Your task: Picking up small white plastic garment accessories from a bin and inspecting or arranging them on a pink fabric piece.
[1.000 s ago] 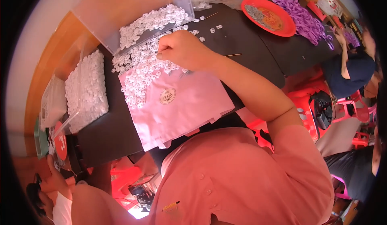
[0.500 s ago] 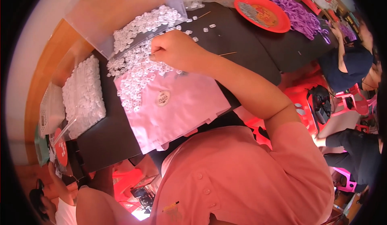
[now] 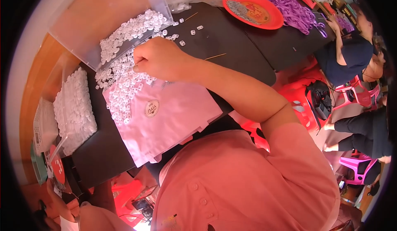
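My right hand [image 3: 161,60] is closed, thumb against curled fingers, over a heap of small white plastic pieces [image 3: 124,71] with dark holes. What the fingers hold, if anything, is hidden. Part of the heap lies on a pink cloth [image 3: 169,119] with a round printed patch, spread over the table's near edge. Beyond my hand, a clear plastic bin [image 3: 74,28] holds more of the same pieces. My left hand is not in view.
A clear container of white pieces [image 3: 76,111] stands at left, beside a white basket [image 3: 44,123]. Thin sticks and loose pieces lie on the dark table [image 3: 223,34]. Farther right are a red plate [image 3: 271,22] of small grey pieces and purple straps [image 3: 291,14]. Other people sit at both sides.
The whole view has shifted, so the table things appear farther left. My right hand stays over the white pieces, still closed.
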### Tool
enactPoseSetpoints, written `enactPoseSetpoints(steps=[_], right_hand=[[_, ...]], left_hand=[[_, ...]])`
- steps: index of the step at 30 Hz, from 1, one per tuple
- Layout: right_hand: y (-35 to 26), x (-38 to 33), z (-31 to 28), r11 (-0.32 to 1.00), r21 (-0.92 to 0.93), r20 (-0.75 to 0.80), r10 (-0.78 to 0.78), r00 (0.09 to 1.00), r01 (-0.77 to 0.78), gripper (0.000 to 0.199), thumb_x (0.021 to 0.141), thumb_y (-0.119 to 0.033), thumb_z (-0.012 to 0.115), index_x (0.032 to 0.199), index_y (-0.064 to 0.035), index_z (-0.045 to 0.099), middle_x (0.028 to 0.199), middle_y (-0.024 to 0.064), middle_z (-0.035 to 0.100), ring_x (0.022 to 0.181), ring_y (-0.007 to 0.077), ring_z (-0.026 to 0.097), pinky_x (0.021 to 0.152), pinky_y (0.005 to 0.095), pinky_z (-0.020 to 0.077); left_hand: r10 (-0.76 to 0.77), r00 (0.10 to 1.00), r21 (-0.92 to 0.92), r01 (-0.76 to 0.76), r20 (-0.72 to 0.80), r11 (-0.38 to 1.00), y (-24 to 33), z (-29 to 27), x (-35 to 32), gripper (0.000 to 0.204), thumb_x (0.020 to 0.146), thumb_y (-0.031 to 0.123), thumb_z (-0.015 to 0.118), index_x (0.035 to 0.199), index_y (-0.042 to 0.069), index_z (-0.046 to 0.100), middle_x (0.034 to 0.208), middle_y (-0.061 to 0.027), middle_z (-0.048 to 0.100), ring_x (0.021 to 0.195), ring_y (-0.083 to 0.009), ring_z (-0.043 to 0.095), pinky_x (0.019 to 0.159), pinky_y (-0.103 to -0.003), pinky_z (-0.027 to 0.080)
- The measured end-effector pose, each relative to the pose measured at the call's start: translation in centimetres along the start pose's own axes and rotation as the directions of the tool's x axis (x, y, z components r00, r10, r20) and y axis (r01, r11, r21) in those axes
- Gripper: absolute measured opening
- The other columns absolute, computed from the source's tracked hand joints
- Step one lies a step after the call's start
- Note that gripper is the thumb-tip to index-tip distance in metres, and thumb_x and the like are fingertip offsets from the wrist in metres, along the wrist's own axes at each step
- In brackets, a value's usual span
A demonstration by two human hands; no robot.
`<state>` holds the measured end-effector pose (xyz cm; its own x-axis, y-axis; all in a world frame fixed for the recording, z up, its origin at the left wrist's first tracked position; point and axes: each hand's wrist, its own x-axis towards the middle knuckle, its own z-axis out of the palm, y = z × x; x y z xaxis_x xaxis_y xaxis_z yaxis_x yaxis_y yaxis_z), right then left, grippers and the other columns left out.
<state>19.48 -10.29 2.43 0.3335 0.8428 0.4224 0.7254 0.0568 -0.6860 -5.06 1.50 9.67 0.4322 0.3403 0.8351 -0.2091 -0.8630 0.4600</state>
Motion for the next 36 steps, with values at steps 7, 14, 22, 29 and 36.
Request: enactPoseSetpoints(steps=[7,14,22,29,36], right_hand=[[-0.5,0.1,0.1,0.999,0.025,0.013,0.030,0.999,-0.030,0.015,0.077,-0.018,0.068,0.074,-0.0038,0.065,0.065,0.0117,0.063,0.064,0.0285,0.062,0.061,0.0382,0.0475],[-0.7,-0.2,-1.8,0.992,0.123,-0.154,0.003,0.988,0.016,0.013,0.078,-0.014,0.068,0.077,-0.0016,0.065,0.064,0.0098,0.062,0.057,0.0188,0.059,0.057,0.0323,0.0459],[-1.4,-0.5,-3.0,0.961,0.275,-0.150,0.084,0.985,-0.040,0.014,0.080,-0.011,0.068,0.078,0.0018,0.064,0.065,0.0046,0.061,0.060,0.0093,0.052,0.056,0.0281,0.0431],[-0.9,-1.0,-3.9,0.966,0.250,-0.149,0.103,0.983,-0.063,0.013,0.079,-0.011,0.067,0.077,0.0017,0.063,0.064,0.0062,0.060,0.059,0.0105,0.052,0.055,0.0284,0.0428],[0.6,-2.4,-5.2,0.976,0.192,-0.081,0.117,0.990,-0.100,0.017,0.078,-0.015,0.067,0.073,0.0000,0.062,0.066,0.0098,0.059,0.064,0.0210,0.055,0.059,0.0354,0.0433]], left_hand=[[-0.010,1.000,-0.057,0.010,-0.004,0.998,1.4,4.2,-1.0,0.023,0.084,-0.004,0.052,0.104,-0.004,0.063,0.102,-0.0112,0.065,0.097,-0.0200,0.063,0.088,-0.028,0.047],[0.028,0.995,0.066,-0.034,0.091,0.997,4.3,3.7,-0.1,0.022,0.083,-0.005,0.053,0.102,-0.003,0.064,0.100,-0.0104,0.066,0.095,-0.0198,0.063,0.087,-0.027,0.047],[0.024,0.825,0.285,-0.222,0.564,0.933,-3.0,15.0,-3.7,0.012,0.067,0.000,0.067,0.077,0.001,0.060,0.096,-0.0133,0.059,0.092,-0.0326,0.054,0.070,-0.044,0.045],[0.139,0.753,0.392,-0.480,0.644,0.785,-6.0,17.4,-4.1,0.012,0.068,0.006,0.062,0.079,0.000,0.060,0.096,-0.0153,0.059,0.090,-0.0324,0.053,0.069,-0.047,0.041],[0.169,0.656,0.342,-0.575,0.735,0.744,-5.9,18.0,-3.5,0.017,0.066,0.007,0.062,0.081,0.001,0.059,0.089,-0.0137,0.057,0.084,-0.0296,0.051,0.067,-0.043,0.039]])
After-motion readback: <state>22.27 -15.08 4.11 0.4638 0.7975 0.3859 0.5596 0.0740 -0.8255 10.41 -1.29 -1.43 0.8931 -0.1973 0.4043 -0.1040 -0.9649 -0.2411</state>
